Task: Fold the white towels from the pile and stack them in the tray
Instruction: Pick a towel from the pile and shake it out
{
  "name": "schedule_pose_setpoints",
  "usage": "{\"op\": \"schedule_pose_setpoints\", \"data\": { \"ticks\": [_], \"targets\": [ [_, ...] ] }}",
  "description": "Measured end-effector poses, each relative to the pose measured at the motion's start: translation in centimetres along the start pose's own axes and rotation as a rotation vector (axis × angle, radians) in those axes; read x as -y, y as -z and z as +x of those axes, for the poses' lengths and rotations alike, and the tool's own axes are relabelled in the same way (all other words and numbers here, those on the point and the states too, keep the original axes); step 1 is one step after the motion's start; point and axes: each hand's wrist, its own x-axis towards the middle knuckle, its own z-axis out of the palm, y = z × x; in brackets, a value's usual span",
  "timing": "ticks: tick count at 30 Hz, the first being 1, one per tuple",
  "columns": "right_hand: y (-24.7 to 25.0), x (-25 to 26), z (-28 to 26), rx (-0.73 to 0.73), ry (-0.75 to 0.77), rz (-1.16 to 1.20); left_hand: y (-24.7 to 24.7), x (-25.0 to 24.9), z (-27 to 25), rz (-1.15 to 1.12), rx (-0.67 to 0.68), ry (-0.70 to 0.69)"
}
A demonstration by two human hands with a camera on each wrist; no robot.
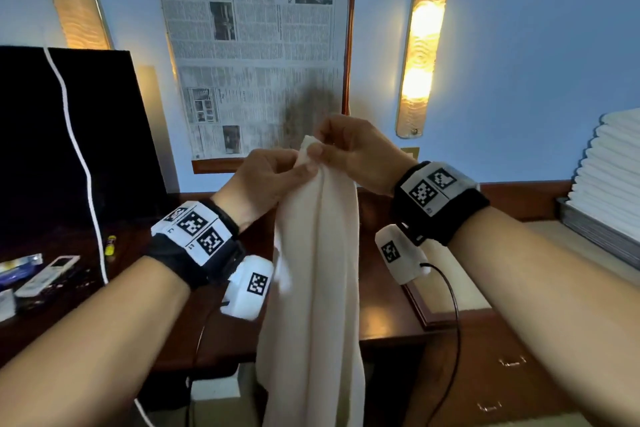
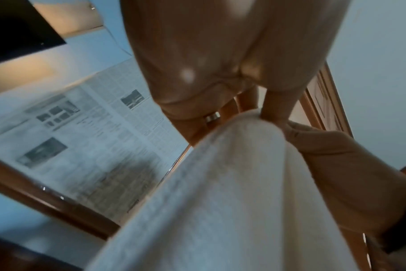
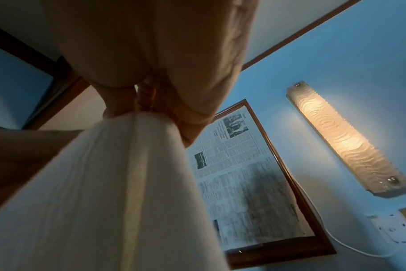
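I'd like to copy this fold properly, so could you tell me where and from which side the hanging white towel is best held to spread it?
Probably by its top edge, from above. The white towel hangs bunched in long vertical folds, with the left hand and right hand pinching it close together at the top. Sliding each hand outward along that edge to a corner should let its weight open it flat.

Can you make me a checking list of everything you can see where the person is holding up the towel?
Surface: dark brown wooden desk.
Job's things: white cloth towel hanging from both hands; stack of folded white towels in a grey tray.
Clutter: white remote controls, small yellow tube.
Grippers: left hand and right hand pinch the towel's top.
Cables: white cord; black wrist wire.
Surroundings: framed newspaper, glowing wall lamp, black screen.
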Motion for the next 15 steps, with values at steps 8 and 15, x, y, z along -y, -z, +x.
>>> {"op": "schedule_pose_setpoints", "data": {
  "ticks": [8,15],
  "targets": [
    [-4.1,-5.2,-4.2,-0.106,-0.181,0.261,-1.1,1.1,1.3,0.413,-0.13,-0.111],
    [-8.7,-17.4,-13.2,0.09,-0.544,-0.031,3.3,3.7,0.8,0.388,-0.383,0.016]
  ]
}}
